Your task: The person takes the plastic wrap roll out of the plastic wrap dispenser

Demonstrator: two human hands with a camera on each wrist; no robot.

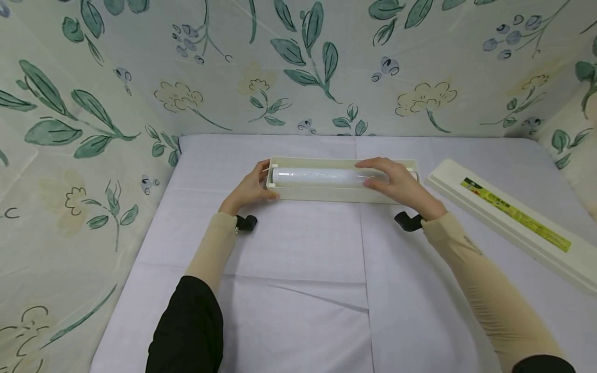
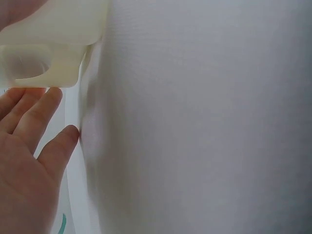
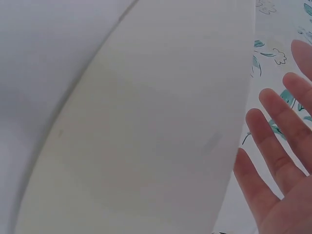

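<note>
A long cream plastic box [image 1: 322, 194] lies on the white cloth with a roll of clear plastic film [image 1: 317, 177] inside it. My left hand [image 1: 252, 185] grips the box's left end, thumb at the front corner and fingers at the far side. In the left wrist view, fingertips [image 2: 56, 95] meet the end wall beside a round opening. My right hand [image 1: 396, 181] is over the roll's right part, thumb and forefinger spread apart. Its fingers [image 3: 275, 146] look straight and spread in the right wrist view, beside a broad cream surface.
To the right, a long cream lid [image 1: 503, 223] with a yellow-green label lies slanted on the white tablecloth [image 1: 298, 311]. Leaf-and-flower patterned fabric [image 1: 210, 67] rises behind the table and along its left side.
</note>
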